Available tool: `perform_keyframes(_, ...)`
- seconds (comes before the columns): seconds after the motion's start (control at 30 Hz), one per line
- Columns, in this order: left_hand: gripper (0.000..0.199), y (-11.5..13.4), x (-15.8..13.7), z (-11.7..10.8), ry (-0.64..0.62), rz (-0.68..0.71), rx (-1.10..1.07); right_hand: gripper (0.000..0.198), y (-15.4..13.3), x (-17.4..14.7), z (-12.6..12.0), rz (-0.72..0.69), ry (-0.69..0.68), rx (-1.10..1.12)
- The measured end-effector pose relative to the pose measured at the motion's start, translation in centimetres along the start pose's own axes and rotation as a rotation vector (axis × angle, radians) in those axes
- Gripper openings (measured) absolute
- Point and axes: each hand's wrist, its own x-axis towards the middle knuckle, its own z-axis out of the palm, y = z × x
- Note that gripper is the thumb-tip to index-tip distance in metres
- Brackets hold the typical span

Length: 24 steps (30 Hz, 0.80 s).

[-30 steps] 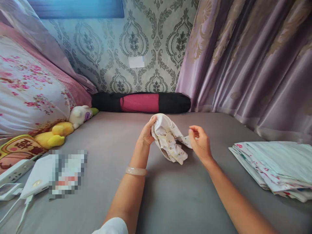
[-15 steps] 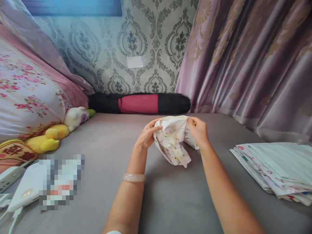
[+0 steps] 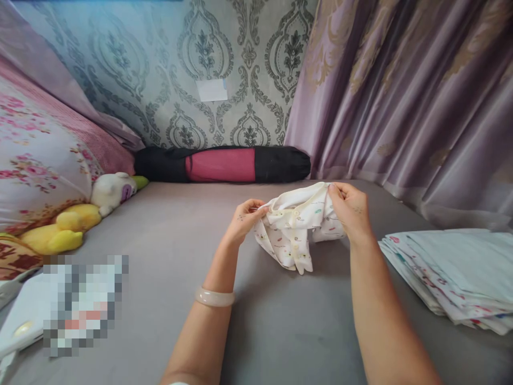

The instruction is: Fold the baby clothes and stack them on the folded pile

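Observation:
Between my hands hangs a small white baby shirt (image 3: 292, 220) with a tiny scattered print, pale yellow trim and round fasteners down its front. My left hand (image 3: 245, 220) pinches its left edge between thumb and fingers. At the upper right edge, my right hand (image 3: 353, 209) is closed on the cloth. The top edge is drawn out between the two hands, while the lower part droops in folds close to the grey sheet (image 3: 160, 299); whether it touches the sheet I cannot tell.
To the right lies a stack of folded white printed cloths (image 3: 460, 270). A black and pink roll bag (image 3: 220, 164) lies along the wall. Plush toys (image 3: 60, 230) and a floral pillow (image 3: 36, 160) are at left. Nearer are a white device (image 3: 28, 315) with a cable and a blurred-out item (image 3: 86, 305).
My hands have moved apart, the right one going further right, and the shirt's top edge is spread wider. More of its fastened front shows. The view has shifted slightly.

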Motion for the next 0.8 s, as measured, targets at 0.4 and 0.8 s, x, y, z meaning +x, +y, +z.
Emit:
perform_keyframes(0.4,0.021,3.1,-0.5,-0.6,0.132,0.11,-0.164,0.026,-1.9,0.2,-3.7,-0.106,-0.128,-0.042)
perform_keyframes(0.8,0.031,7.5,-3.3,-2.2,-0.024,0.095,0.105,0.028,-4.8,-0.8,-5.0,-0.136,-0.276,-0.082)
